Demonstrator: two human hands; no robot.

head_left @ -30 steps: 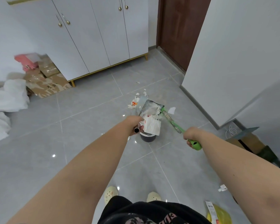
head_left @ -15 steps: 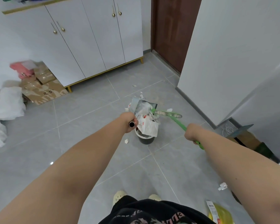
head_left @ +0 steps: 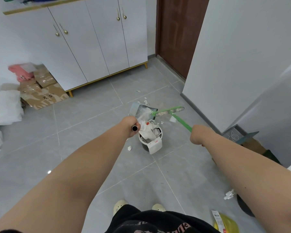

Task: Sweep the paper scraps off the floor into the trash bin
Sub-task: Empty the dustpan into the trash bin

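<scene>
grey tiled floor [head_left: 91,132] runs to a white cabinet [head_left: 94,44] at far left. trash bin [head_left: 140,138] stands mid-floor, heaped with paper scraps [head_left: 149,130] spilling over its near rim. dustpan [head_left: 144,110] is tilted just beyond the bin, its metal handle clamped in the left hand [head_left: 130,126]. green broom [head_left: 180,119] has its head against the dustpan's right edge; the right hand [head_left: 197,134] is curled round its handle. one loose scrap [head_left: 129,148] lies just left of the bin.

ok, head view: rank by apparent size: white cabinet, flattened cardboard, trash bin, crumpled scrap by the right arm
1. white cabinet
2. flattened cardboard
3. trash bin
4. crumpled scrap
Scrap is nearest the camera, still smallest.
</scene>
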